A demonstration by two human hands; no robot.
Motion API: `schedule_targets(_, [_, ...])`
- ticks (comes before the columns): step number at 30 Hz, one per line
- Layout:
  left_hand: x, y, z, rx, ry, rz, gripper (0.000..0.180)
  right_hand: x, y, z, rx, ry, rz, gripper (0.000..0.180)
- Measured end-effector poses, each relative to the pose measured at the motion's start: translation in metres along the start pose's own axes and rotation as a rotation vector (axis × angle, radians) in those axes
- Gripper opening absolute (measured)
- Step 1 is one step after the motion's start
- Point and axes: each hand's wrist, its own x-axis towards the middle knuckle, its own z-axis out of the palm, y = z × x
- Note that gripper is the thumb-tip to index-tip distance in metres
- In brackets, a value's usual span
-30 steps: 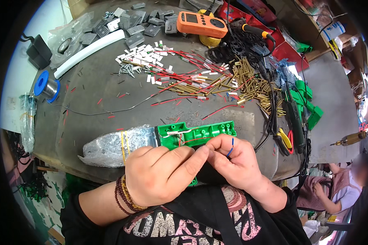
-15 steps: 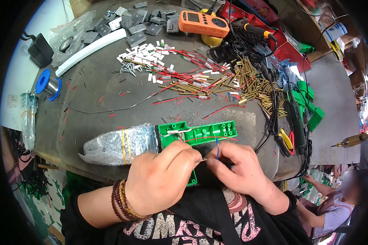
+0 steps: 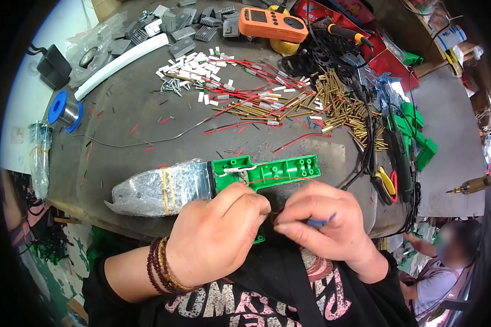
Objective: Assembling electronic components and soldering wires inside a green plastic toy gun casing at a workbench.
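Observation:
Close together over the table's near edge, both hands pinch at a thin wire end (image 3: 273, 214). My left hand (image 3: 218, 226) is closed on the wire, its fingertips partly hidden by the knuckles. My right hand (image 3: 324, 220) is closed on a blue wire (image 3: 323, 220) that pokes out between its fingers. Just beyond lies an open green plastic housing (image 3: 283, 171), with white and red wires inside it. Its left end meets a bubble-wrapped part (image 3: 158, 189) bound with yellow bands. Another green piece (image 3: 259, 236) shows below my hands, mostly covered.
Brass tubes (image 3: 338, 98), red wires (image 3: 256, 98) and white sleeves (image 3: 196, 68) lie heaped at mid-table. A solder spool (image 3: 65, 113) stands left; an orange meter (image 3: 273, 25) sits at the back. Pliers (image 3: 384, 185) and black cables are at right. Another person (image 3: 442, 272) sits lower right.
My right hand has turned, and the blue wire has swung from upright to nearly level, pointing right. My left hand stays almost in place.

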Motion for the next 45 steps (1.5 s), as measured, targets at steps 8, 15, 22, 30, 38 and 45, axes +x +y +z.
schedule_targets(8, [0.001, 0.003, -0.005, -0.115, -0.003, -0.055, 0.016, -0.003, 0.012, 0.006, -0.049, 0.029, 0.135, 0.009])
schedule_targets(15, [0.001, -0.008, 0.003, 0.274, 0.139, 0.201, 0.018, -0.005, 0.017, 0.005, -0.081, 0.016, -0.040, 0.017])
schedule_targets(22, [0.004, -0.013, 0.006, 0.470, 0.116, 0.343, 0.017, -0.004, 0.027, 0.008, -0.300, 0.034, -0.234, 0.016])
schedule_targets(30, [0.009, 0.000, 0.000, 0.462, -0.013, 0.293, 0.031, -0.017, 0.031, -0.001, -0.187, 0.025, -0.166, 0.011])
schedule_targets(38, [0.056, -0.005, 0.006, 0.453, 0.039, 0.204, 0.025, -0.034, 0.026, -0.013, -0.059, 0.143, 0.029, 0.012])
schedule_targets(45, [0.051, -0.013, 0.005, 0.117, 0.021, 0.142, 0.012, -0.010, 0.028, -0.004, -0.103, 0.264, 0.102, 0.011])
